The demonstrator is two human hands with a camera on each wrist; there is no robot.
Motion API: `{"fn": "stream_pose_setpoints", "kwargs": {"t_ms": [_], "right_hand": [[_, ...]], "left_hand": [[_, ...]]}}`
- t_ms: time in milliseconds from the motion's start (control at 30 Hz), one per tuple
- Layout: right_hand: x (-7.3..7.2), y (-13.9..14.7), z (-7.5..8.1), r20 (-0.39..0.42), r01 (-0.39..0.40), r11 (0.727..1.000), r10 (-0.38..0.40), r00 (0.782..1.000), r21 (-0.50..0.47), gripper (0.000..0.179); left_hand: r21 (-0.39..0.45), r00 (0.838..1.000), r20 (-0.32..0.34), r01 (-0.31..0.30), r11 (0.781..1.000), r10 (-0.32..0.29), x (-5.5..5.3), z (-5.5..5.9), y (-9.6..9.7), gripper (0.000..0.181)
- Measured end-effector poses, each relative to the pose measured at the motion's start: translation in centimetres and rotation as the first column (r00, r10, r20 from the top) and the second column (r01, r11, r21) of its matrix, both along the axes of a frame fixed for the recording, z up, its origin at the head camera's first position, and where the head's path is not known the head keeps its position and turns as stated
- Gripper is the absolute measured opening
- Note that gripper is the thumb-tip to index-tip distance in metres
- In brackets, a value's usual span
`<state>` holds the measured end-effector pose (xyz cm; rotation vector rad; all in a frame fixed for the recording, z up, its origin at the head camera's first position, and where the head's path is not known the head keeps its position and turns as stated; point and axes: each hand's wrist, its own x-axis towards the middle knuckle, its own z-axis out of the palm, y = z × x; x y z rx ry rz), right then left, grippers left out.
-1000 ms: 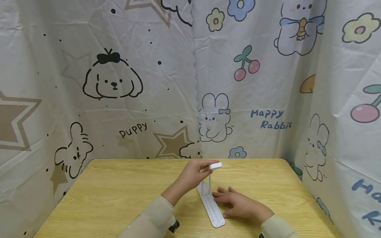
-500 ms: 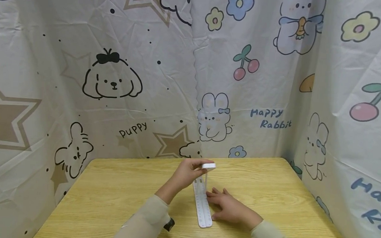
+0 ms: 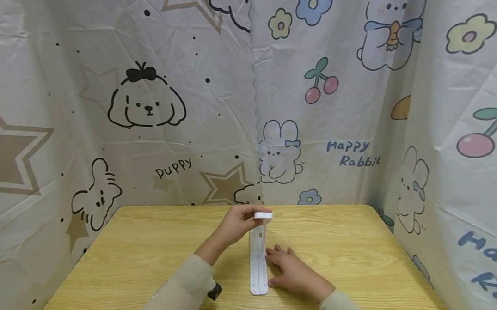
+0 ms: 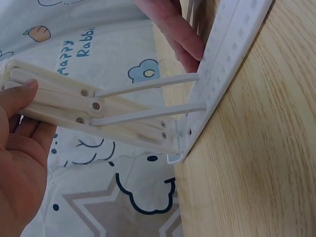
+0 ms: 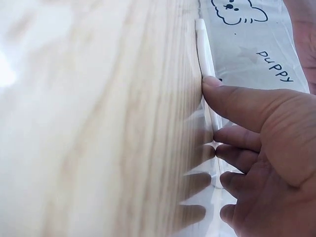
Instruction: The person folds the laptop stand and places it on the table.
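White stand [image 3: 258, 276] on wood-grain table [image 3: 157, 243]; cartoon-print cloth [image 3: 222, 126] behind.

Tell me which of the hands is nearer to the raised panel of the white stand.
Left. The left hand grips the raised panel at its upper end; the right hand is lower, at the right edge of the base on the table.

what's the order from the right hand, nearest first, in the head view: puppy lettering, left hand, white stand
1. White stand: on the right hand's left, touching it.
2. Left hand: farther left and forward, gripping the stand's raised end.
3. Puppy lettering: farthest left, on the curtain behind the table.
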<state>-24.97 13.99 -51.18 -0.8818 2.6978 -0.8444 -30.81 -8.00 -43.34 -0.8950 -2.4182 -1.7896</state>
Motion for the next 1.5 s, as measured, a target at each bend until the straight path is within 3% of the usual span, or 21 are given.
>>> {"fn": "stream_pose_setpoints", "kwargs": {"t_ms": [267, 700, 867, 1033, 1133, 1233, 1400, 1500], "right_hand": [[-1.2, 1.3, 0.0, -0.013, 0.0, 1.0, 0.0, 1.0, -0.008, 0.062], [-4.3, 1.7, -0.8, 0.032, 0.102, 0.99, -0.1, 0.995, -0.092, 0.056], [-5.5, 1.4, -0.7, 0.042, 0.121, 0.981, -0.116, 0.992, -0.15, 0.051], [-6.6, 0.9, -0.9, 0.021, 0.105, 0.977, -0.103, 0.994, -0.185, 0.045], [-7.1, 0.7, -0.9, 0.017, 0.108, 0.974, -0.106, 0.994, -0.198, 0.044], [-7.7, 0.6, -1.1, 0.039, 0.124, 0.97, -0.119, 0.992, -0.21, 0.044], [-8.6, 0.5, -1.3, 0.066, 0.122, 0.97, -0.11, 0.992, -0.21, 0.043], [-9.0, 0.3, -1.2, 0.069, 0.104, 0.971, -0.091, 0.993, -0.214, 0.042]], "left_hand": [[0.006, 1.0, 0.008, -0.012, 1.0, 0.012, 0.0, -0.1, 0.0, 0.031], [0.014, 0.999, 0.001, -0.04, 0.999, 0.04, 0.1, -0.7, -0.3, 0.029], [0.057, 0.992, 0.039, -0.119, 0.991, 0.117, 0.0, -2.0, -0.9, 0.045], [0.056, 0.969, 0.098, -0.234, 0.971, 0.228, -0.4, -3.9, -1.8, 0.05], [0.012, 0.951, 0.136, -0.283, 0.959, 0.279, -1.0, -5.1, -2.3, 0.048], [-0.044, 0.945, 0.163, -0.281, 0.959, 0.284, -1.5, -6.0, -2.6, 0.044], [-0.189, 0.955, 0.162, -0.216, 0.958, 0.248, -2.2, -7.1, -2.9, 0.032], [-0.283, 0.967, 0.129, -0.175, 0.943, 0.218, -2.7, -7.5, -3.0, 0.025]]}}
